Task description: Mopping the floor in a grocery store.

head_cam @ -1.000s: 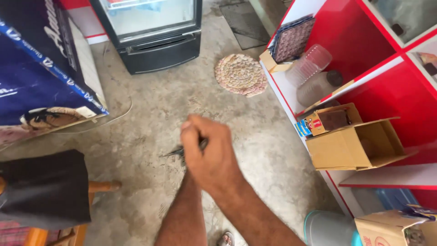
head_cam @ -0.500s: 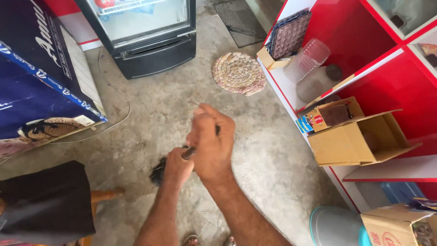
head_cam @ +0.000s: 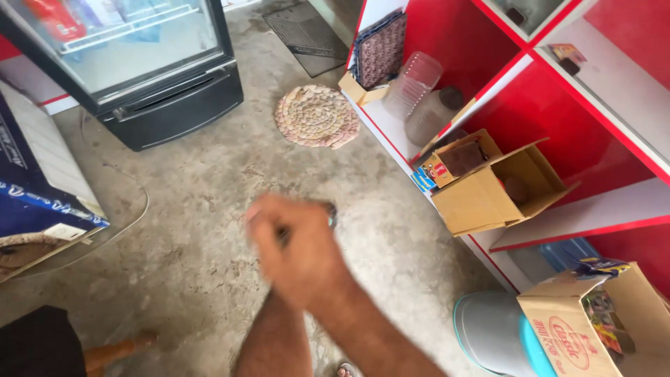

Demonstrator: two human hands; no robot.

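Right hand, blurred, has its fingers clenched on a small dark thing; left hand hidden beneath, state unclear.

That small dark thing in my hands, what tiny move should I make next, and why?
Probably pause and hold it steady. The right hand is motion-blurred and covers the small dark thing and most of the left hand, above the concrete floor, so the grip cannot be judged.

Hands now blurred, overlapping.

blurred right hand, left hand hidden beneath, small dark object unclear
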